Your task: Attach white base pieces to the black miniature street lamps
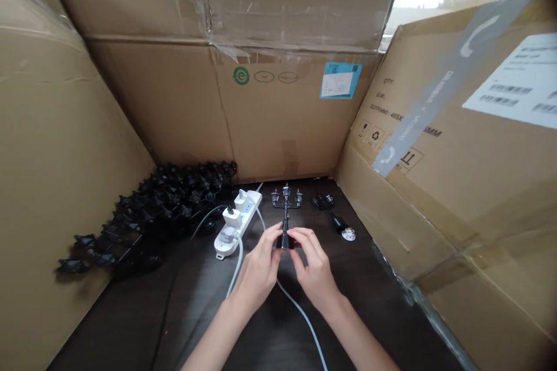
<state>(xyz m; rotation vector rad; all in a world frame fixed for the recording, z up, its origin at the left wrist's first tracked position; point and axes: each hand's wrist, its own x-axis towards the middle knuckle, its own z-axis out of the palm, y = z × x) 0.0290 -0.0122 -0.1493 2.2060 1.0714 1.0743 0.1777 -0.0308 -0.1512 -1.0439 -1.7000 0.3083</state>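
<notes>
Both hands grip the base of a small black model street lamp (286, 217), whose three lantern heads point away from me. My left hand (262, 259) has its fingers closed on the base from the left. From the right, the fingertips of my right hand (314, 264) press on the same base. To the right of the held lamp, a second black lamp (337, 220) lies on the table, with a round whitish disc (348, 234) at its near end.
A white power strip (239, 223) with plugged-in chargers lies left of my hands. A pale cable (300, 310) runs beneath them. Many black lamps (174, 197) are heaped at the left on the dark table (209, 324). Cardboard boxes (278, 122) wall in the back and both sides.
</notes>
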